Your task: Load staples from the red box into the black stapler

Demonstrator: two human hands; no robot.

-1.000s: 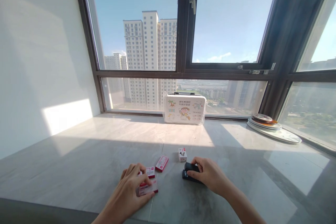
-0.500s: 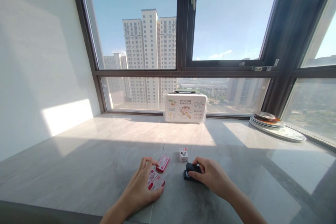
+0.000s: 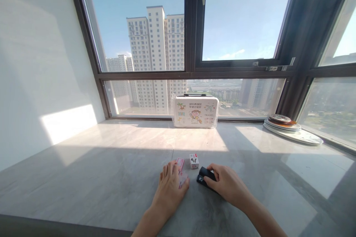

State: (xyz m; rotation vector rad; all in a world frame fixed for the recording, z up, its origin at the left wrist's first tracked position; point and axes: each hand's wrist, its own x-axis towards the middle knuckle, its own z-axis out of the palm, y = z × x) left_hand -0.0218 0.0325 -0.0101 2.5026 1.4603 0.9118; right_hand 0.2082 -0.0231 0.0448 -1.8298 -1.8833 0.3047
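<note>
My left hand (image 3: 171, 185) curls over a few small pink-and-white boxes (image 3: 180, 163) on the countertop, its thumb along their near right side. Much of these boxes is hidden beneath the fingers. In my right hand (image 3: 226, 185) is a black stapler (image 3: 205, 173), gripped between the thumb and fingers, low over or resting on the counter. Just beyond both hands, between them, a small white box (image 3: 194, 161) with a dark printed picture stands by itself.
A white cartoon-printed case (image 3: 195, 113) with a handle stands against the window. Stacked plates (image 3: 289, 129) lie in the far right corner. The grey marble-patterned countertop (image 3: 97, 189) meets a white wall (image 3: 36, 81) at left.
My left hand has slid right and away from me, and the pink-and-white boxes have shifted with it toward the white box. The stapler in my right hand has turned slightly.
</note>
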